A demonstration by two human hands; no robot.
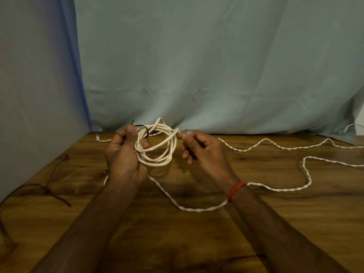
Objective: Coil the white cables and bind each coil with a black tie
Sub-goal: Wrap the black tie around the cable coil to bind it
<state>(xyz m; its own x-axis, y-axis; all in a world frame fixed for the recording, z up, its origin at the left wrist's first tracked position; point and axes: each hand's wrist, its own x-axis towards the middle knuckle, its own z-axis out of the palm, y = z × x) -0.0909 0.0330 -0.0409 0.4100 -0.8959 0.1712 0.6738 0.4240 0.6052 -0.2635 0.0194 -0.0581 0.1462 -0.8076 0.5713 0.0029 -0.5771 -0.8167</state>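
My left hand (122, 154) grips a coil of white cable (163, 146) held above the wooden table (197, 243). A black tie (144, 129) loops over the coil's top beside my left thumb. At the coil's right side, my right hand (201, 150) pinches the cable's clear plug end (186, 134). A second, twisted white cable (275, 189) lies loose across the table, running under my right wrist and off to the right.
Several black ties (47, 189) lie at the table's left edge. Another white cable end (102, 139) rests at the back left. A pale blue cloth (197, 66) hangs behind the table. A red thread band (235, 191) circles my right wrist.
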